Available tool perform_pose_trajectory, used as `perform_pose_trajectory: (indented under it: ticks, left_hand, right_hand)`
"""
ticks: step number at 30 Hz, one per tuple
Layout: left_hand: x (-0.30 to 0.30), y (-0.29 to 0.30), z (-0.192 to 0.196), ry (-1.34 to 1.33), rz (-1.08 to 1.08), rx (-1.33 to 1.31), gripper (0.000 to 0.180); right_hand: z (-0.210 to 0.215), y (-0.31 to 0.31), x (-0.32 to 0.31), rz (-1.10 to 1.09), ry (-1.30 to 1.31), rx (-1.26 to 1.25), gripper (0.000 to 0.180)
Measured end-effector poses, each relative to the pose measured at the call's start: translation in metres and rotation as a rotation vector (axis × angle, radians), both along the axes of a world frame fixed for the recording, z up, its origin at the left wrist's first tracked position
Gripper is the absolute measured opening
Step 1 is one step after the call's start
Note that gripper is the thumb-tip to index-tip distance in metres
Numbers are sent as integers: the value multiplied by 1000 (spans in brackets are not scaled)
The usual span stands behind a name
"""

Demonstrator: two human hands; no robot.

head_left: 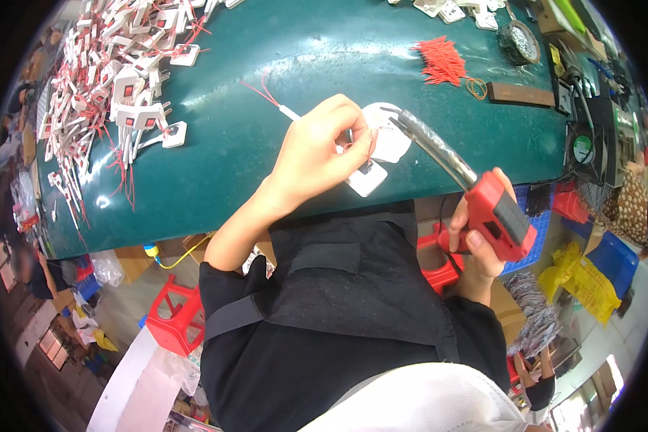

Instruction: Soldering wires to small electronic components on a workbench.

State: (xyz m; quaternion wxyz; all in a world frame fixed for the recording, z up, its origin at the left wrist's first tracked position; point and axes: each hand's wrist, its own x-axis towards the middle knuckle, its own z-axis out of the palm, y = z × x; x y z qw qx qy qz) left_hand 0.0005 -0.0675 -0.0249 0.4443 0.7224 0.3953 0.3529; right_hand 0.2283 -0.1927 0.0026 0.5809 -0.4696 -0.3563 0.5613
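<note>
Black cloth apron [353, 288] closest to the camera, then the fun part. Right hand [482, 259] has its fingers wrapped round the handle of a red tool [498, 212] with a long metal barrel angled up toward the other hand. Left hand [317, 147] has thumb and forefinger pinched together on a small white part [367, 180], just over the front of the green surface [230, 180]. A white cable [289, 113] with thin red wires [263, 93] pokes out behind the knuckles; can't tell if it's one piece with the part.

My guess on handling: part is light, stiff and a bit slick, wires floppy and easy to snap, so grab the white body by its edges. Tool looks heavier; I'd stick to the handle, barrel may be hot.

White discs [392, 140] sit just beyond the pinch. Further back: red tubes [443, 61], a brown bar [520, 94], and a big heap of white plugs [126, 79] at left. Labels? There's a round green sticker [582, 149] far right, too small to read. No brand I can make out.
</note>
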Motion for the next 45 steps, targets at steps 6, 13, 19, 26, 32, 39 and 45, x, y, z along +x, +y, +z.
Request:
perform_pose_trajectory:
  ticks: [6,13,19,26,32,39,45]
  left_hand:
    - [1,-1,-4,-42,5,13,14]
    - [1,1,0,10,-6,11,14]
    - [0,6,4,31,-27,-64,14]
    - [-3,5,1,14,-50,-58,14]
    - [-1,5,0,12,-49,-63,14]
    - [-1,6,5,66,-33,-92,13]
    - [0,6,5,22,-33,-112,13]
  right_hand:
    - [2,-14,6,28,-67,-54,78]
    - [4,-12,8,86,-156,-63,73]
    - [4,-12,6,59,-162,-60,75]
    - [5,5,2,-72,-25,103,81]
    - [-14,44,-13,-93,301,217,77]
    - [-29,72,-28,61,408,290,79]
    - [-35,81,-32,60,435,302,80]
